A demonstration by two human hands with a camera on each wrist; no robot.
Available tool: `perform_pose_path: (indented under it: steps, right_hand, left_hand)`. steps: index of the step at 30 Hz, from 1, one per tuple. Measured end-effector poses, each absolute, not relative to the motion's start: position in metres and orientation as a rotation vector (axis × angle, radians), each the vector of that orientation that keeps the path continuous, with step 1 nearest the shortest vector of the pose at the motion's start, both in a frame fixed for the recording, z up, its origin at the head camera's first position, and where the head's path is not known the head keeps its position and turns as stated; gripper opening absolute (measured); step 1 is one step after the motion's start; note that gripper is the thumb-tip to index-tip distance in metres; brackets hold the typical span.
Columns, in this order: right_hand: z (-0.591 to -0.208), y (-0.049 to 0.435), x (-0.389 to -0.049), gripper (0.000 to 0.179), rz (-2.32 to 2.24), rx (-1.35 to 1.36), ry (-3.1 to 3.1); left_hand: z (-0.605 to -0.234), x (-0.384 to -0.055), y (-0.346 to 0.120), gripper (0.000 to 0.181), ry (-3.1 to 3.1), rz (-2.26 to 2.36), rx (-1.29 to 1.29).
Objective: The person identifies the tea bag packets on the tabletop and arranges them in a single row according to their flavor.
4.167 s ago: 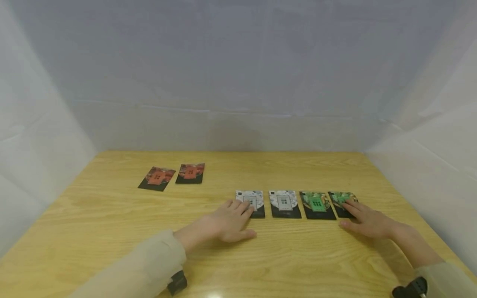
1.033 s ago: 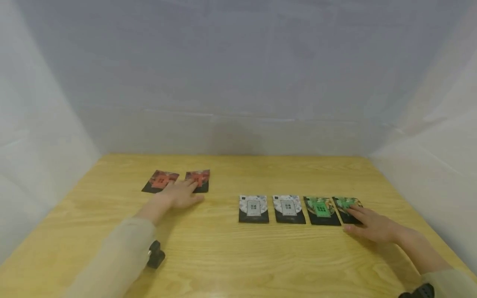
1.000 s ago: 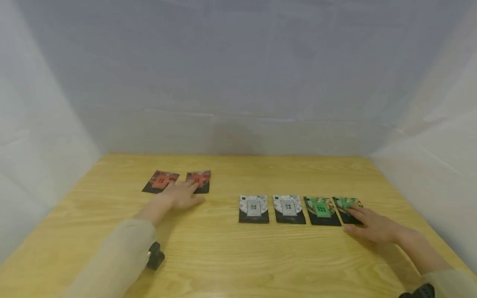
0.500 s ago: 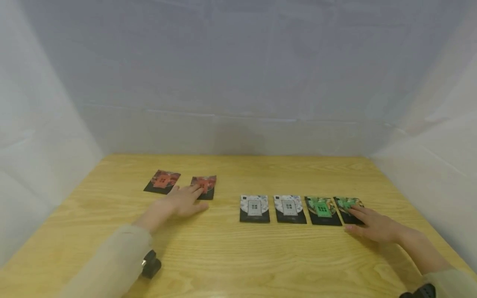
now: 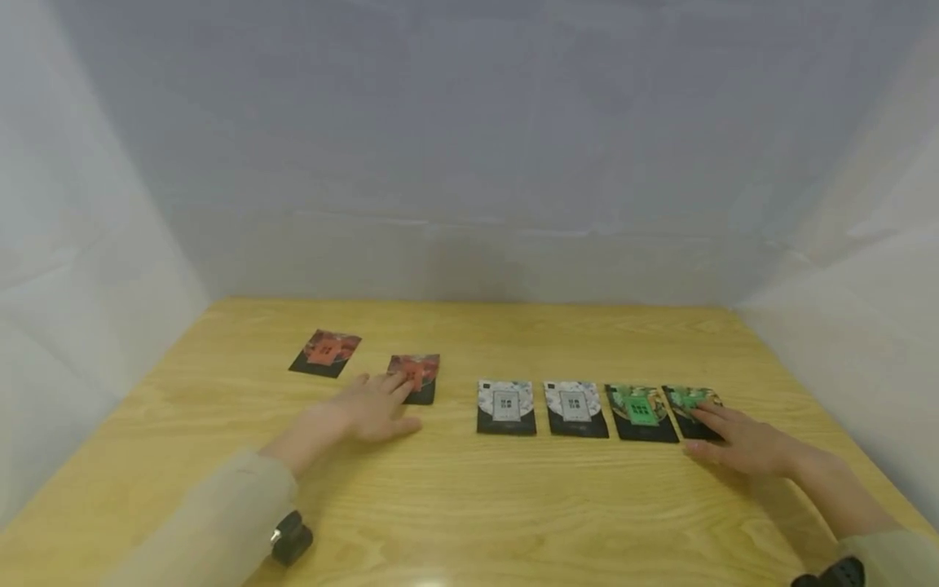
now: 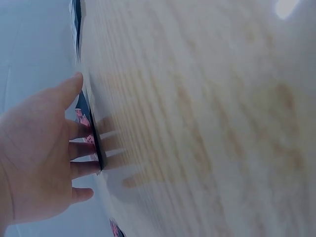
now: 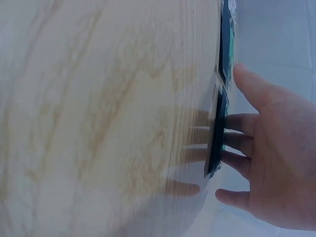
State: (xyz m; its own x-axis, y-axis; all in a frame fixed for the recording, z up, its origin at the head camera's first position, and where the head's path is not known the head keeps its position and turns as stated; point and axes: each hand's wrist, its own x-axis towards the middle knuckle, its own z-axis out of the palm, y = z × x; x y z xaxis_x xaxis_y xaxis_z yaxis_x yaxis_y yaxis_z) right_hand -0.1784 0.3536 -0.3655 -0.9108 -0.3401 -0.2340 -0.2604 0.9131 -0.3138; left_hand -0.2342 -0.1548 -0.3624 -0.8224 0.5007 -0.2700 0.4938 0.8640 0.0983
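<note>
In the head view my left hand (image 5: 374, 408) rests its straight fingertips on a flat red-and-black packet (image 5: 424, 377), covering its left part. The left wrist view shows those fingers (image 6: 84, 148) spread on the red packet (image 6: 85, 118), thumb held off to the side. My right hand (image 5: 748, 440) lays its straight fingers on the rightmost green-and-black packet (image 5: 685, 408), hiding its right part. Another green packet (image 5: 641, 412) lies just left of it, then two white-and-black packets (image 5: 575, 408) in the same row. A second red packet (image 5: 325, 352) lies tilted, farther back at the left.
All the packets lie flat on a wood-grain table (image 5: 513, 505). A pale sheet wall (image 5: 469, 163) stands behind the far edge, with more sheeting (image 5: 866, 285) along both sides. Each wrist wears a black band device (image 5: 292, 538).
My left hand left the left white packet for the right-hand red packet, then slid it right and nearer, away from the other red one. My right hand has stayed on its green packet.
</note>
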Motion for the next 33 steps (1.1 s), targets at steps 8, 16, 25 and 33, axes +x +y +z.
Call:
perform_pose_path:
  steps: [8, 16, 25, 33]
  right_hand:
    - [-0.367, 0.356, -0.176, 0.072, -0.391, -0.447, 2.823]
    - [-0.368, 0.355, -0.175, 0.072, -0.380, -0.462, 2.836]
    - [-0.368, 0.354, -0.176, 0.073, -0.396, -0.462, 2.820]
    - [-0.368, 0.354, -0.177, 0.072, -0.396, -0.477, 2.830]
  left_hand:
    - [-0.360, -0.223, -0.141, 0.075, 2.731, -0.020, 0.793]
    - [-0.361, -0.207, -0.128, 0.076, 2.725, -0.084, 0.854]
    - [-0.357, -0.197, -0.121, 0.076, 2.707, -0.071, 0.856]
    - [-0.355, -0.195, -0.121, 0.074, 2.717, -0.045, 0.848]
